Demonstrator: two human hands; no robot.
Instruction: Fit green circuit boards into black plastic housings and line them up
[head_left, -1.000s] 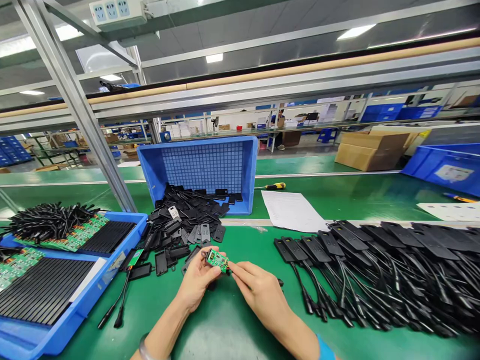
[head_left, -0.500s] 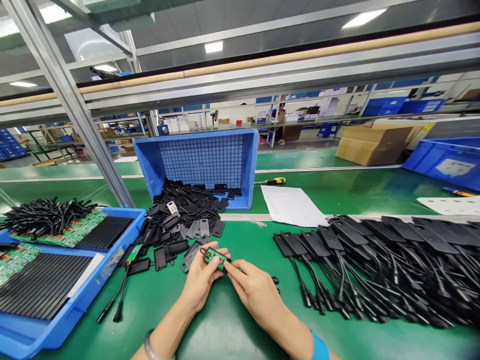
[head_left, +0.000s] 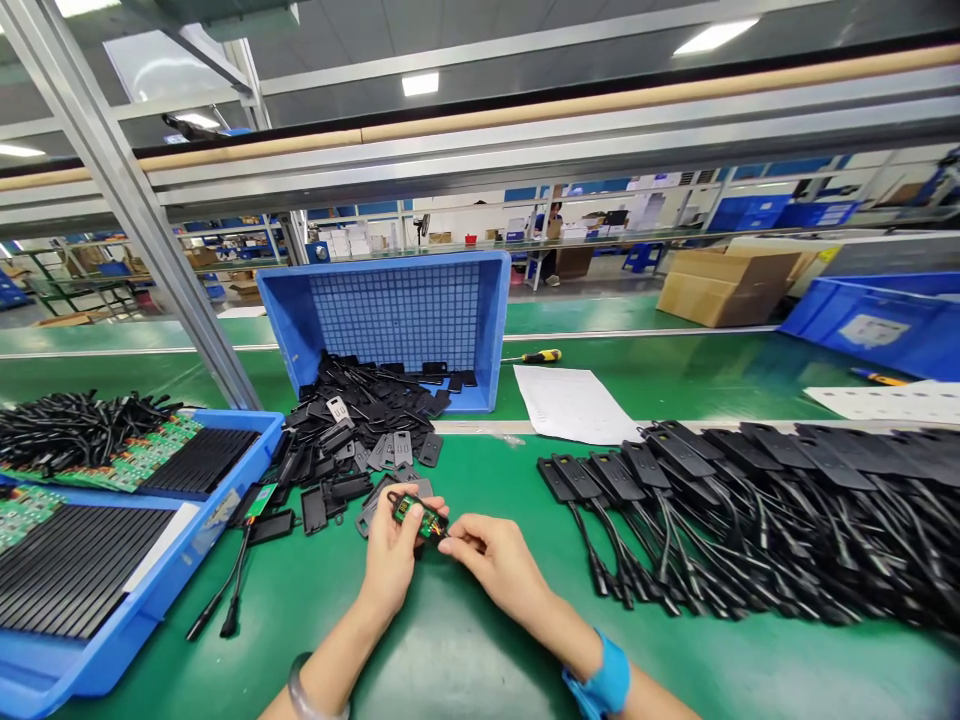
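Note:
My left hand point(head_left: 394, 558) and my right hand point(head_left: 491, 560) meet over the green mat and together pinch a small green circuit board point(head_left: 417, 514) seated in a black plastic shell. The left hand's fingers curl round its left end; the right hand's fingertips press on its right end, where a black cable leaves it. Just beyond my hands a heap of loose black shells point(head_left: 360, 430) spills out of a tipped blue crate point(head_left: 397, 320). A long row of black cased units with cables point(head_left: 750, 500) lies to the right.
A blue tray point(head_left: 112, 640) at the left holds green boards, black ribbed trays and a bundle of black cables point(head_left: 75, 425). One board with cables point(head_left: 247, 540) lies beside it. A sheet of paper point(head_left: 570, 405), a screwdriver point(head_left: 540, 356), a slanted metal post point(head_left: 142, 220) and cardboard boxes point(head_left: 720, 285) stand farther back.
The board has been turned in my fingers from lying flat to sitting lower in the black shell. Both hands drifted slightly left as the view shifted.

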